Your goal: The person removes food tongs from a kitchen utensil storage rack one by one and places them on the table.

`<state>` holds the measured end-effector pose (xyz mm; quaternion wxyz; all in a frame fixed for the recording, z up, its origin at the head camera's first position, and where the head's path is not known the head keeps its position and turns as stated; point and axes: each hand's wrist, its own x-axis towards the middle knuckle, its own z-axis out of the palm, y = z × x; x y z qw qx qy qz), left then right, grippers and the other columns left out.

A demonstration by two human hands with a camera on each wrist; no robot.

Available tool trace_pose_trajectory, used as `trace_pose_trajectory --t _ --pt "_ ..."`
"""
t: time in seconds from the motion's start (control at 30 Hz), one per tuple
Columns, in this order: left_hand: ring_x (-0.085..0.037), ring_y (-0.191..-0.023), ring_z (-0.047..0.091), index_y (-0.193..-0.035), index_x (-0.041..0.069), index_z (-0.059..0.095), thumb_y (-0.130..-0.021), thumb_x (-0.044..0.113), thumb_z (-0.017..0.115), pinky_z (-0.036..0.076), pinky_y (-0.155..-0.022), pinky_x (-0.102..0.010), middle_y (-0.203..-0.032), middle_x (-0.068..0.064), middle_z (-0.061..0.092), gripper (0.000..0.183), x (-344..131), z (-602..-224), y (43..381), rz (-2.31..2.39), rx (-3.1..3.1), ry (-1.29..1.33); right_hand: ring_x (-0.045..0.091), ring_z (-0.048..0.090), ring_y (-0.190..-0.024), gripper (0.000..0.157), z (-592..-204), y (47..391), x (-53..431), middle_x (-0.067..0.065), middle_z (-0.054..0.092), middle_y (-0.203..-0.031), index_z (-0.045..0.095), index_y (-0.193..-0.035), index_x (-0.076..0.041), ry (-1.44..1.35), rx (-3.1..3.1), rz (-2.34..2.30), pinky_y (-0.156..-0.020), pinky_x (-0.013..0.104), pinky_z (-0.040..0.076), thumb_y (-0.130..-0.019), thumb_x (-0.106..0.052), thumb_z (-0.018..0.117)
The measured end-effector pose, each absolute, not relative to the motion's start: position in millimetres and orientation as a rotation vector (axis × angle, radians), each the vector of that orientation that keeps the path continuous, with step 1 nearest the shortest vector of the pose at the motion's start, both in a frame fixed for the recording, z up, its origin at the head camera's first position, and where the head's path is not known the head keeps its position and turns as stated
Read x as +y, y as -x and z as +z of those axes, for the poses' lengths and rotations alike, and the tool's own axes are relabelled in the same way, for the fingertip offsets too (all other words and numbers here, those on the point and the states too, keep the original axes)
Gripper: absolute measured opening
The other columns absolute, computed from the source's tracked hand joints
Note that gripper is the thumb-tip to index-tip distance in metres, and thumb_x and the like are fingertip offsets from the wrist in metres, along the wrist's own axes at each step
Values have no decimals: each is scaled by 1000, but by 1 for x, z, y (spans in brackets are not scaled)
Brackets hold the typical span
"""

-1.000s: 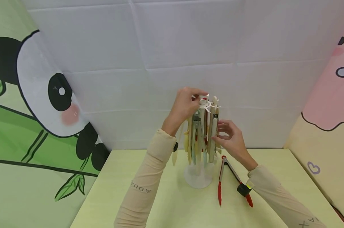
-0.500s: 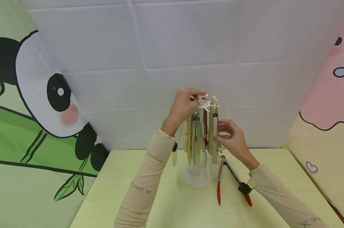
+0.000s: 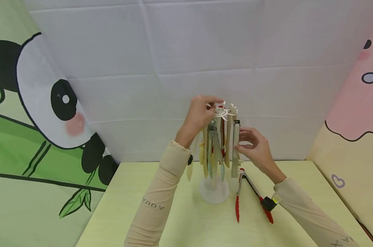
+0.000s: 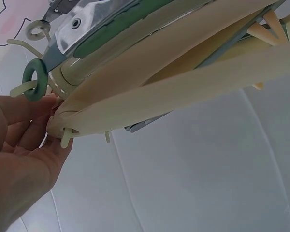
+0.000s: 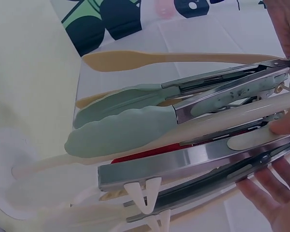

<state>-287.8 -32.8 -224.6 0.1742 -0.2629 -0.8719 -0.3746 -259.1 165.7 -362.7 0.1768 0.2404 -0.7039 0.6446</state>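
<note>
A white utensil stand (image 3: 214,195) holds hanging kitchen tools around its hooked top ring. My left hand (image 3: 200,113) grips the top of this stand; the left wrist view shows its fingers by the hooks, behind a cream handle (image 4: 174,104). With thumb and fingers, my right hand (image 3: 256,147) holds a pair of steel tongs (image 3: 236,151) with cream grips, upright at the stand's right side. The right wrist view shows white pronged tips (image 5: 146,193) on these tongs (image 5: 183,162). Green-tipped tongs (image 5: 121,129) hang beside them.
Red-handled tongs (image 3: 237,207) lie spread on the pale table (image 3: 186,212), just right of the stand's base. A wooden-coloured utensil (image 5: 121,60) hangs on the stand's far side. Behind the table is a white cloth backdrop (image 3: 137,113).
My right hand has shifted right and slightly up with the steel tongs, whose top now stands off from the stand's hooks. The left hand stays on the stand's top.
</note>
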Motion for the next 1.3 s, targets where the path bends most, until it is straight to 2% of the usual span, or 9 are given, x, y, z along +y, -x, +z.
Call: trace_pose_trajectory --t 0.23,0.57,1.0,1.3 --pt "-16 -64 52 -110 9 72 -91 -7 46 34 -46 -22 -110 -9 68 35 -32 -225 287 -1070 -2458 738 16 61 -97 51 -360 256 170 14 60 -108 52 -124 3 -666 -2008 1801 -77 27 53 -77 12 70" --pt "-17 -58 49 -110 9 72 -91 -7 45 32 -45 -21 -111 -13 67 37 -32 -225 285 -1118 -2452 753 14 60 -96 51 -357 249 176 16 60 -108 53 -125 0 -643 -2031 1758 -76 24 53 -78 8 70" --pt "-13 -52 41 -109 9 72 -89 -9 45 30 -45 -20 -109 -11 68 38 -32 -226 286 -1102 -2436 745 14 61 -90 52 -355 244 188 19 62 -103 54 -124 1 -583 -2080 1647 -70 22 53 -76 10 71" --pt "-14 -52 39 -110 9 72 -89 -9 44 29 -45 -20 -108 -11 68 39 -32 -226 286 -1102 -2441 749 23 62 -82 47 -335 223 186 23 60 -98 54 -120 5 -528 -2132 1572 -68 21 52 -76 11 70"
